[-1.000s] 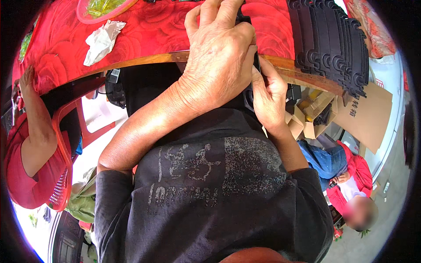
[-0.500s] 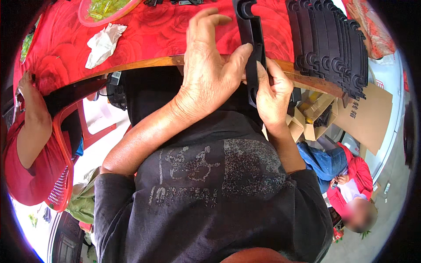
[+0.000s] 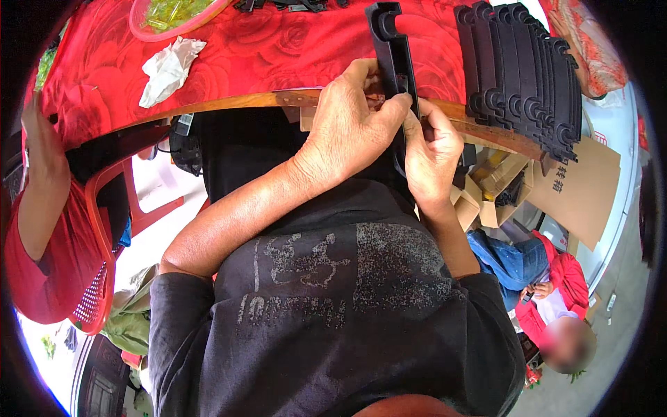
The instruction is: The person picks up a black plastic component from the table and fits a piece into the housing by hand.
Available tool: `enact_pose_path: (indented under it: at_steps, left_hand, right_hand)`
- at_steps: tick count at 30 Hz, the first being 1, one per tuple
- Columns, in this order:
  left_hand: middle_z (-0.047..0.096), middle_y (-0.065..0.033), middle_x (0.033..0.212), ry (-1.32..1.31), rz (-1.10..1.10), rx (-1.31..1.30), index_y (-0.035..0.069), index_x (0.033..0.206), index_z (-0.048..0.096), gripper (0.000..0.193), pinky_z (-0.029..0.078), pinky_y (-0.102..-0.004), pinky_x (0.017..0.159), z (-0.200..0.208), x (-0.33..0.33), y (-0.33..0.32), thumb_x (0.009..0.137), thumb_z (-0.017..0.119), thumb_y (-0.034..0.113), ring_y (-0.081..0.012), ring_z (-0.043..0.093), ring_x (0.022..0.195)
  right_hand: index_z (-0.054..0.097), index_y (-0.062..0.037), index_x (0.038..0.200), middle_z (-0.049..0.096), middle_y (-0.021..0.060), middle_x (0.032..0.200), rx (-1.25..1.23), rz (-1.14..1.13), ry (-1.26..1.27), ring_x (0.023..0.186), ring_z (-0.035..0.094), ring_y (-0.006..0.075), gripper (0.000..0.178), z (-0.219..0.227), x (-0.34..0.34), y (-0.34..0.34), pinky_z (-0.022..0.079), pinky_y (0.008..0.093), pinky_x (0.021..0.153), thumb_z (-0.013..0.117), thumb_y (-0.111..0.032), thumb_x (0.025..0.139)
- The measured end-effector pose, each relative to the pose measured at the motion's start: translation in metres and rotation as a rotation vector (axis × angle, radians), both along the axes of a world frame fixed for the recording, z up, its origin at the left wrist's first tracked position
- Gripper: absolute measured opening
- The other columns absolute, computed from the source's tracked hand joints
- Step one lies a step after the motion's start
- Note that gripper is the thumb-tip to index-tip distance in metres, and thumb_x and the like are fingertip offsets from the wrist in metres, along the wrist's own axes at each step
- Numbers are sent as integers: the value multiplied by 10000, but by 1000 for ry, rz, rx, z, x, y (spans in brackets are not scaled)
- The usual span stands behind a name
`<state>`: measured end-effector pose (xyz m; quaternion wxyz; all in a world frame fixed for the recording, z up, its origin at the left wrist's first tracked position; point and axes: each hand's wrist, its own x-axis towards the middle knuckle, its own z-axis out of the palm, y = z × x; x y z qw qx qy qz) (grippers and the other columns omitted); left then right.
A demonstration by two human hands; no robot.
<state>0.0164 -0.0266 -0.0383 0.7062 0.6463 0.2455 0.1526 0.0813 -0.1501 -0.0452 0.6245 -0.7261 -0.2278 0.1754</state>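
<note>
The right hand [image 3: 432, 156] grips the lower part of a long black strip [image 3: 394, 52], thumb in front and fingers behind. The left hand [image 3: 353, 121] is curled against the strip's nine o'clock side, thumb laid on it; whether it pinches anything cannot be told. The strip runs from about twelve to six o'clock, its upper end above the red-covered counter [image 3: 257, 99]. From the strip, matching black strips [image 3: 517, 80] lie overlapped at three o'clock, a crumpled white tissue [image 3: 170, 69] at nine, small black pieces [image 3: 285, 5] at ten, and cardboard boxes [image 3: 492, 214] between four and five.
</note>
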Motion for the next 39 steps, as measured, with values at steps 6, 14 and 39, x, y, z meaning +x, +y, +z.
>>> enact_pose_path:
  at_steps: [6,14,39]
  left_hand:
    - [653,-124,1034,15,-9,-32,-91,1199,499,398,552,-266,692,-3,-1,3,881,647,98,-140,641,904]
    - [662,-130,990,63,6,-106,-97,1236,451,419,533,-271,743,6,0,2,894,617,79,-133,637,882]
    - [633,-102,1003,34,-427,-162,-60,1308,463,402,518,-284,803,11,-10,15,982,512,170,-161,652,870]
  right_hand:
    - [607,39,1022,656,39,825,-63,22,-117,739,602,62,121,7,1,5,497,227,652,622,33,902]
    - [568,29,953,651,71,746,-206,104,-187,695,632,103,102,13,7,6,506,248,634,618,57,869]
    - [445,-20,1315,614,194,1158,437,18,600,1024,642,267,473,16,36,16,540,346,880,412,-396,1030]
